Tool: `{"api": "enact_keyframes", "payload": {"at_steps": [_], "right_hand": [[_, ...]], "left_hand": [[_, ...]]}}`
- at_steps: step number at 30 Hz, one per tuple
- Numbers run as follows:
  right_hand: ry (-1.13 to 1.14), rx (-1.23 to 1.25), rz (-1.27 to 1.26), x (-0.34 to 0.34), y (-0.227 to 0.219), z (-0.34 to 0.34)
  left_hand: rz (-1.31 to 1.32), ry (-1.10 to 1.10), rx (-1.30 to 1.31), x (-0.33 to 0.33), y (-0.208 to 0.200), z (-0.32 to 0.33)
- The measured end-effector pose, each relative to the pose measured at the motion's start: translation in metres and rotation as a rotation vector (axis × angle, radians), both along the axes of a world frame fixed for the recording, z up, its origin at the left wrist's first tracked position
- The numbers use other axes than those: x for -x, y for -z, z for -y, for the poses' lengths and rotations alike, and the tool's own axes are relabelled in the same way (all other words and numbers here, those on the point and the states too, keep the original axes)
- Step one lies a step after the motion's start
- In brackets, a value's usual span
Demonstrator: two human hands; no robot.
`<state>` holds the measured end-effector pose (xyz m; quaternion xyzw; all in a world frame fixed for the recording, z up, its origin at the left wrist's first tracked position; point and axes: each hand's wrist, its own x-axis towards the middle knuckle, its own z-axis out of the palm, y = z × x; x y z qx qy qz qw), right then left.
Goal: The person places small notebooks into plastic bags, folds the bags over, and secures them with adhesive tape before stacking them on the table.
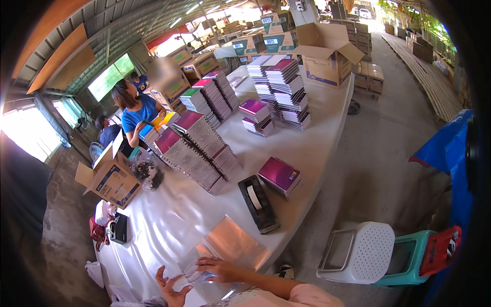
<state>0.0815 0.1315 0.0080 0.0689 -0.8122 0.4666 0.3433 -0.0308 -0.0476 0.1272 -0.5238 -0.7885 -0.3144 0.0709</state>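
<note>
At the table's near edge lie clear plastic sleeves (232, 243), glossy and catching an orange reflection. My right hand (221, 269) rests on their crumpled near part, palm down, with its fingers stretched toward the left. Just left of it, my left hand (171, 287) is raised with thumb and fingers spread apart, close to the plastic's edge. Beyond the sleeves stands a black tape dispenser (267, 219) with a roll of pale tape. A short stack of purple-covered spiral notebooks (279, 175) sits beside it, touched by neither hand.
Tall notebook stacks (197, 148) and further piles (286, 92) stand on the white-covered table (179, 215). Open cartons are at its left (118, 181) and far end (327, 66). A person in blue (137, 115) handles notebooks across the table. Plastic stools (365, 250) stand right.
</note>
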Motion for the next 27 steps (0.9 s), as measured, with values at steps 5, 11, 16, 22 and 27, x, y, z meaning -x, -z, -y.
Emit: {"api": "enact_keyframes", "payload": {"at_steps": [5, 11, 16, 22, 27], "right_hand": [[-0.064, -0.152, 0.127, 0.006, -0.008, -0.011], [-0.353, -0.373, 0.205, 0.02, -0.037, -0.033], [-0.415, -0.454, 0.221, 0.03, -0.034, -0.039], [-0.455, -0.558, 0.28, 0.024, -0.046, -0.041], [-0.413, -0.628, 0.356, 0.011, -0.059, -0.047]], "left_hand": [[0.207, -0.155, 0.03, 0.016, 0.049, 0.048], [0.141, 0.036, 0.2, 0.004, 0.05, 0.026], [0.021, 0.124, 0.355, 0.016, 0.038, 0.016], [-0.056, 0.159, 0.356, 0.019, 0.042, 0.003], [-0.092, 0.167, 0.427, 0.012, 0.039, -0.006]]}}
